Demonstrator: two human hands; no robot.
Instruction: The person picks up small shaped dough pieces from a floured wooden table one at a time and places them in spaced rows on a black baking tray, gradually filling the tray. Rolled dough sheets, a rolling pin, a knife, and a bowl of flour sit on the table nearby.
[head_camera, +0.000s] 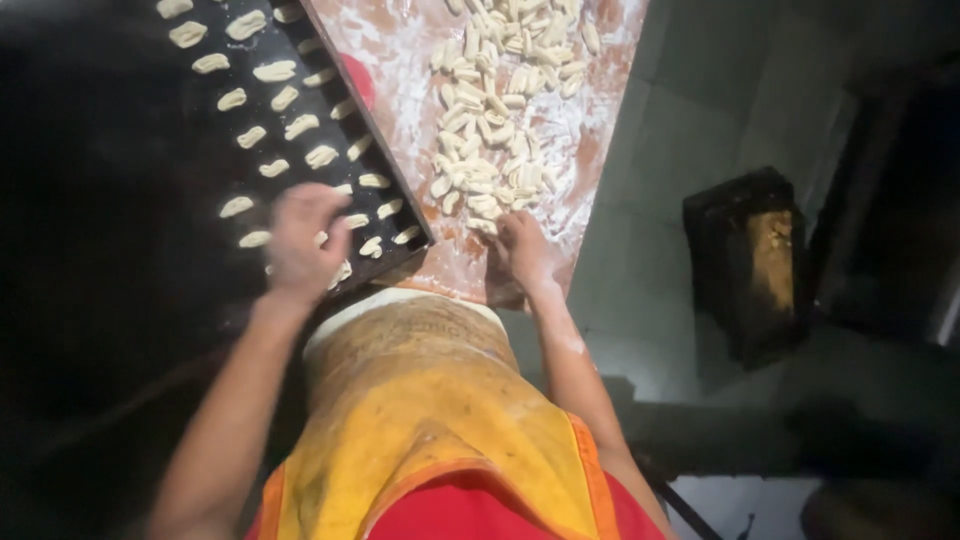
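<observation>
Dough pieces (490, 120) heap on a floured table (400, 50) above grey floor; right hand (522, 250) fingers pinching one, left (300, 240) spread over a dark tray (200, 110)

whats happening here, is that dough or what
A person in a yellow apron is handling small shaped dough pieces. The left hand is over the near end of a dark tray where pieces lie in rows. The right hand rests at the near edge of a loose pile of dough pieces on a floured board. What either hand holds cannot be made out.
</observation>
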